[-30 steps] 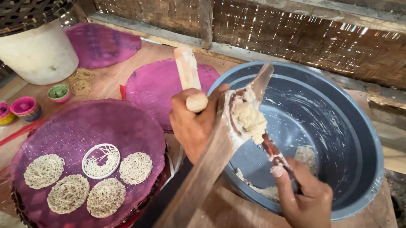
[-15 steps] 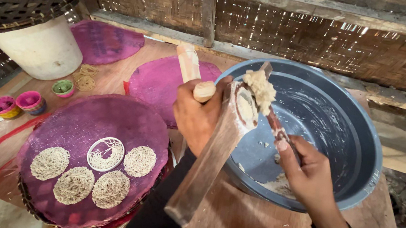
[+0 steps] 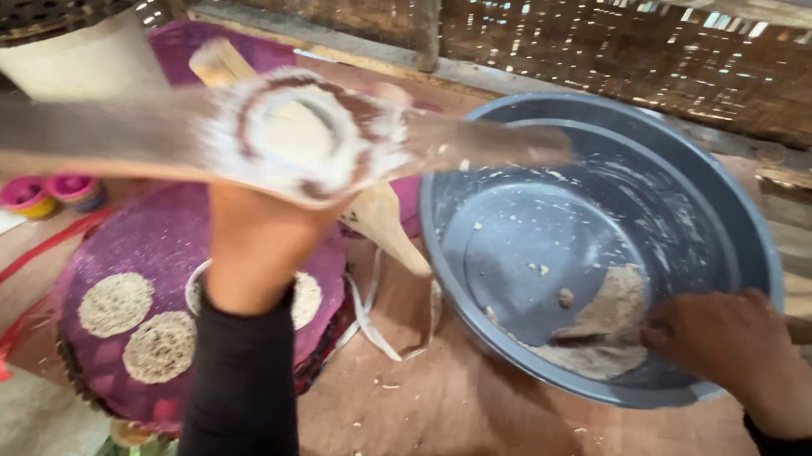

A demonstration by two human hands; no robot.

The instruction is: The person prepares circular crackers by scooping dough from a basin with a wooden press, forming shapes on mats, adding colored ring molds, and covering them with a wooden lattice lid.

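Wooden press (image 3: 264,143) raised over purple mat (image 3: 161,263), my left hand (image 3: 260,233) clamped on it | right hand (image 3: 740,349) closed on handle in grey basin (image 3: 728,222), at dough (image 3: 607,320) | I advise holding press level.

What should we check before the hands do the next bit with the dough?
1. Left hand grips the wooden press: ok.
2. Press cup filled with dough: ok, it looks packed white.
3. Right hand is down in the blue basin, at the dough lump: ok.
4. Dough left in basin: ok, a small heap.
5. Room on the purple mat: cannot tell, the arm hides part.
6. Press held steady: cannot tell, it is blurred.
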